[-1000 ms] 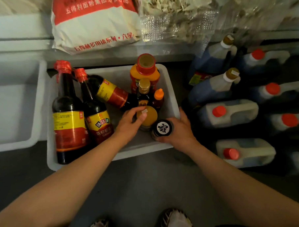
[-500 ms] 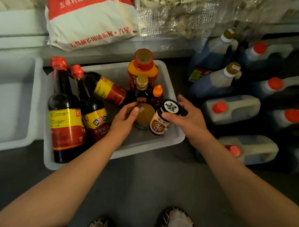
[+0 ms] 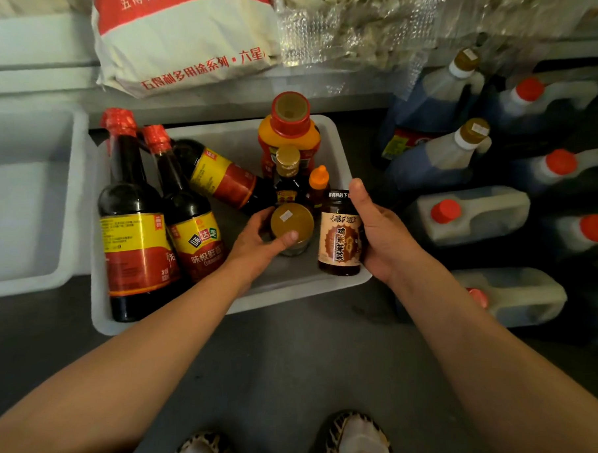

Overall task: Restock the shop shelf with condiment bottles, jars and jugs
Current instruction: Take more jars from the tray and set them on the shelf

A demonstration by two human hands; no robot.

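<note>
Head view: left hand (image 3: pixel 257 243) grips gold-lid jar (image 3: pixel 291 226) in white tub (image 3: pixel 338 135); right hand (image 3: pixel 381 231) holds brown-label jar (image 3: pixel 339 238) at tub's right-front corner. Restock looks early: approx. six bottles left in tub w/ jars. Jugs (image 3: pixel 468 215) crowd the right; floor nearer is open.

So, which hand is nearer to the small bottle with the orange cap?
Right. The right hand holds a brown-label jar just beside the orange-capped bottle. The left hand grips the gold-lidded jar, lower and further left.
</note>
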